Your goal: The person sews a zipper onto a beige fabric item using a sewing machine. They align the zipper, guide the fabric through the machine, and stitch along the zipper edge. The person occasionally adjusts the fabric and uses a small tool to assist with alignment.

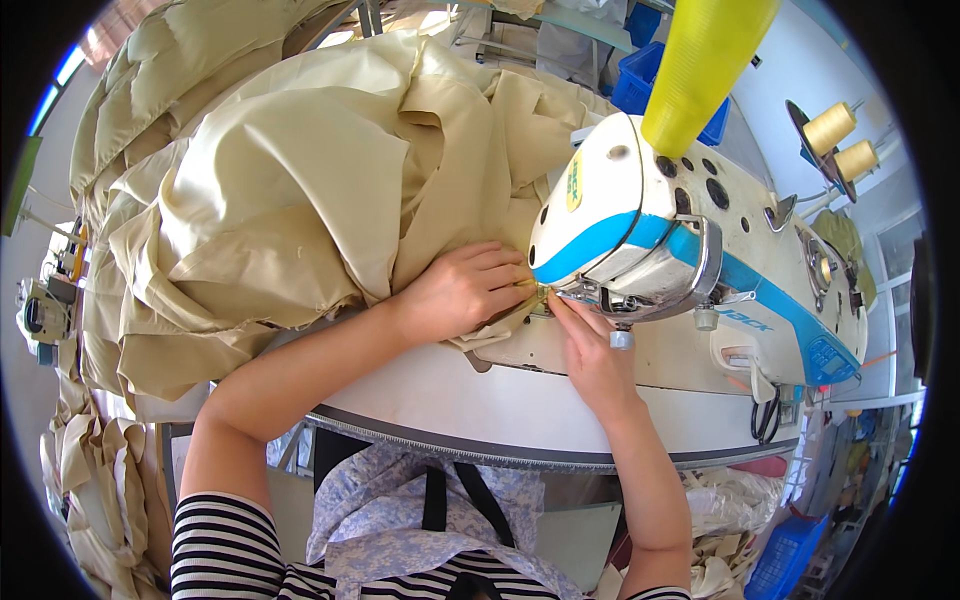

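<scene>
A white and blue Jack industrial sewing machine [675, 232] stands on the table to the right of centre. Beige fabric [300, 195] lies in a large heap left of its head, with one edge reaching the needle area. My left hand [469, 292] rests on this fabric just left of the needle area, fingers close together and pointing at the presser foot; whether they pinch the cloth is unclear. My right hand [596, 345] is at the front of the presser foot, thumb and finger together at the fabric edge. The machine head hides part of its fingers and the needle.
A measuring tape strip [450, 448] runs along the table's front edge. Two cream thread cones [829, 127] stand at the upper right, and a yellow cone-shaped object [701, 67] rises above the machine. Blue crates [637, 82] are behind. Another sewing machine [46, 311] is at far left.
</scene>
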`<state>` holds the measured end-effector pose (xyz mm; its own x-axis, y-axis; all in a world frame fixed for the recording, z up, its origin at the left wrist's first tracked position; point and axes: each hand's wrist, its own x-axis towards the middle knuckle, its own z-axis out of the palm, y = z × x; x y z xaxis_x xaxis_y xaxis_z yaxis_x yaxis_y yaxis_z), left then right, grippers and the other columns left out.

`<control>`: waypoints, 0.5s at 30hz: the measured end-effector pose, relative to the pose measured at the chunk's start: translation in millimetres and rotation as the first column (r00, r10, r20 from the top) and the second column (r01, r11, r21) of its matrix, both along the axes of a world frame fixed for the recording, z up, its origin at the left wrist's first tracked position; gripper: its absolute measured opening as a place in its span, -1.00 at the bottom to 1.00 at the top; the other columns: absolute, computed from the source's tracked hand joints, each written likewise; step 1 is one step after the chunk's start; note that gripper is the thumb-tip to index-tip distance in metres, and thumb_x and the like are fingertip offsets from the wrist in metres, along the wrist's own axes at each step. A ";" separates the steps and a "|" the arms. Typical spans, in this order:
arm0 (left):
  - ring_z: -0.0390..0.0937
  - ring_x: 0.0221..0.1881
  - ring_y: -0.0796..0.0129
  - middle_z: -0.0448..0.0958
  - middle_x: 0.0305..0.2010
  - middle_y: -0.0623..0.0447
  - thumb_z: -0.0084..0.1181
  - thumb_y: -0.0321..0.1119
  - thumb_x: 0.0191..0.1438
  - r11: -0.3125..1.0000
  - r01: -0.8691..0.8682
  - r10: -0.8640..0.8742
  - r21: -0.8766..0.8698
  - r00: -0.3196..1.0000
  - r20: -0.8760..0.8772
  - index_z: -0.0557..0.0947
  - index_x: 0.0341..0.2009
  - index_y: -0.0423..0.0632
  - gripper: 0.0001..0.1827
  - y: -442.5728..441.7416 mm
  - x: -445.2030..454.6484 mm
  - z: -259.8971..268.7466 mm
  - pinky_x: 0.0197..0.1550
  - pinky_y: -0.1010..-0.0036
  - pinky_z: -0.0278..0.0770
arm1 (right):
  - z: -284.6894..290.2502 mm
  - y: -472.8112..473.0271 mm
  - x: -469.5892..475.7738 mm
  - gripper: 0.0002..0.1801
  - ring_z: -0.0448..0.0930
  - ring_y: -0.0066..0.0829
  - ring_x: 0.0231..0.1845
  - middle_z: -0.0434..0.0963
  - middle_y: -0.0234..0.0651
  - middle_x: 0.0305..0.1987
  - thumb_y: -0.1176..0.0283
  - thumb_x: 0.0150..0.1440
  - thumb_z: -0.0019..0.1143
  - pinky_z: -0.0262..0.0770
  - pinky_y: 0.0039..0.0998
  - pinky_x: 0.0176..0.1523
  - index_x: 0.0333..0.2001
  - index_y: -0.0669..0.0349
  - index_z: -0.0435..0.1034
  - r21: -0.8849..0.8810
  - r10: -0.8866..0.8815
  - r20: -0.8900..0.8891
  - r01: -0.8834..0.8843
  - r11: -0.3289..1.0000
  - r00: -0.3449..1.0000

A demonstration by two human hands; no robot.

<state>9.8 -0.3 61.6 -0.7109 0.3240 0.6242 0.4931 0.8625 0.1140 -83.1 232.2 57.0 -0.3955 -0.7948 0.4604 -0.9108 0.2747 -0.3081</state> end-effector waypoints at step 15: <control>0.57 0.14 0.19 0.66 0.01 0.02 0.14 -0.35 0.01 0.999 -0.021 0.020 -0.035 1.000 -0.009 0.74 -0.13 -0.06 -0.69 -2.1 -0.4 -7.6 0.28 0.27 0.46 | -2.8 1.5 -1.0 -0.46 0.65 -0.19 0.03 0.70 -0.24 -0.08 0.69 -0.03 0.13 0.38 -0.03 0.29 0.08 0.16 0.58 0.008 0.002 -0.004 -0.002 1.000 1.000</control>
